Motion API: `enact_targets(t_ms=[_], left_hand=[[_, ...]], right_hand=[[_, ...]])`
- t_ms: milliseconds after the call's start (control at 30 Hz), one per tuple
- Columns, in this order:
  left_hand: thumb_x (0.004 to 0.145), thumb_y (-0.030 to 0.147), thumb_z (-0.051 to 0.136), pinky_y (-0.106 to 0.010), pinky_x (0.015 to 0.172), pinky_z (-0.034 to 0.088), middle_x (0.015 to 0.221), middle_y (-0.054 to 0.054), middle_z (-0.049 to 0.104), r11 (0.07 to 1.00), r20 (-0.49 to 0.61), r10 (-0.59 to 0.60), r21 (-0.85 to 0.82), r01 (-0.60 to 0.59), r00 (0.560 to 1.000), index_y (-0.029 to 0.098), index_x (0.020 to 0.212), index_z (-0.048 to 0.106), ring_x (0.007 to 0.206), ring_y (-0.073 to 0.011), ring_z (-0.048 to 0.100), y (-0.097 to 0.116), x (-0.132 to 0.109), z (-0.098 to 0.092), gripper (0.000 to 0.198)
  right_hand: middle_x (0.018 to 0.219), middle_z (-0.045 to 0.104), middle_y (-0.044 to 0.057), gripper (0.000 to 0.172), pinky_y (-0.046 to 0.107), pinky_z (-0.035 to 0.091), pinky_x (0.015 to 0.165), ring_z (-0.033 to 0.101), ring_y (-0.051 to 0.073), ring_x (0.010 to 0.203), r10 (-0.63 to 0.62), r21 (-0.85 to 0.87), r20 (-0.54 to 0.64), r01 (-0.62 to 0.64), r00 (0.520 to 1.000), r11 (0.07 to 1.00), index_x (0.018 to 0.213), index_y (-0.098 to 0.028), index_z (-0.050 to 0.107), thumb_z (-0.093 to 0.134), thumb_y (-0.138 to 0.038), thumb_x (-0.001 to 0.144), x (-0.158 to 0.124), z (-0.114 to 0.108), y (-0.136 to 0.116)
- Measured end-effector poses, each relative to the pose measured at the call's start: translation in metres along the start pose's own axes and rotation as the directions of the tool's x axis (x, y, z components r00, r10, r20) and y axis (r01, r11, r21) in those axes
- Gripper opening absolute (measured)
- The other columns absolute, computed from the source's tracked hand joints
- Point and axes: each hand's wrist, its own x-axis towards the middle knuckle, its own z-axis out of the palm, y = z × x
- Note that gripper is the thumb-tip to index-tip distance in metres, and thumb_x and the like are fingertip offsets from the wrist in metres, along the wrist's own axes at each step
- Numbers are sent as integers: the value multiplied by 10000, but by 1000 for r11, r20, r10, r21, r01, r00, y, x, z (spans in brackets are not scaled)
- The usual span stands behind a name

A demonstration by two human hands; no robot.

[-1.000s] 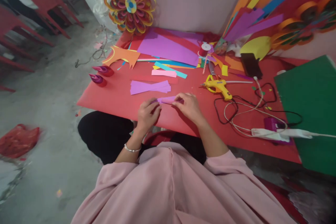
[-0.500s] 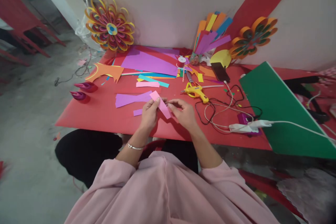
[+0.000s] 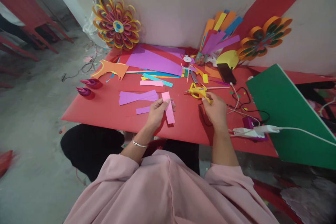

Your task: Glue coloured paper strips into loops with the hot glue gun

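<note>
Between the thumb and fingers of my left hand (image 3: 156, 112) is a pink paper strip (image 3: 168, 110), held above the red tabletop. My right hand (image 3: 215, 109) is closed around the handle end of a yellow glue gun (image 3: 198, 91), whose nozzle points left. Purple paper strips (image 3: 136, 97) lie just left of my left hand, with a short purple strip (image 3: 142, 110) nearer the edge. Beyond them rest another pink strip (image 3: 151, 83) and a turquoise strip (image 3: 160, 80).
Cables and a white power strip (image 3: 249, 132) lie at the right beside a green board (image 3: 291, 119). A phone (image 3: 226, 73), a ribbon spool (image 3: 186, 61) and a large purple sheet (image 3: 154, 59) are farther back. Paper flowers (image 3: 118, 26) stand against the wall.
My right hand has left the pink strip, moved right and taken hold of the glue gun. My left hand keeps the strip, now turned more upright.
</note>
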Motion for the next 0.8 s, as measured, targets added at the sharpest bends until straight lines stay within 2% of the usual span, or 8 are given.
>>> enact_targets(t_ms=[100,233,400,500,600,800], left_hand=[[719,603,915,-288,532,601,828,-65,790,1000,-4,-19,-6,19,1000,152,1029,778,619,-173,716,-3,0,1,564],[724,580,916,-282,518,604,825,-58,777,999,-20,-30,-16,30,999,152,1010,779,617,-162,705,-4,-1,2,534],[711,547,928,-306,561,638,876,-73,780,998,-29,-41,-51,39,999,151,934,762,702,-182,732,0,-2,1,483],[702,541,933,-317,584,649,867,-68,776,998,-36,-45,-47,43,998,151,940,758,690,-178,727,0,-1,0,489],[719,547,922,-308,555,639,854,-60,769,998,-43,-54,-41,53,998,149,963,760,657,-167,712,-2,-1,-2,494],[715,558,924,-304,537,630,865,-71,777,998,-29,-61,-31,60,998,143,1000,770,664,-179,727,-5,2,-4,527]], right_hand=[[1207,821,173,455,541,579,1030,763,356,1124,5,-11,7,-5,1000,1000,1221,-192,786,601,-471,912,-3,2,7],[1180,832,152,441,526,578,1044,775,337,1114,-8,54,-4,8,1000,999,1197,-205,794,596,-477,912,-5,6,0],[1128,847,126,417,476,601,1003,803,303,1043,36,179,6,-36,999,983,1158,-215,813,598,-478,916,11,-3,-9],[1105,850,120,409,482,597,978,800,314,1007,2,118,-24,1,1000,993,1125,-214,830,600,-470,904,27,-13,-10],[1066,852,124,409,483,598,937,794,323,972,18,55,-18,-17,1000,998,1117,-209,837,612,-467,892,38,-18,-10],[1079,850,120,403,484,599,939,794,326,995,39,89,59,-44,997,995,1128,-211,833,610,-462,906,28,-8,-18]])
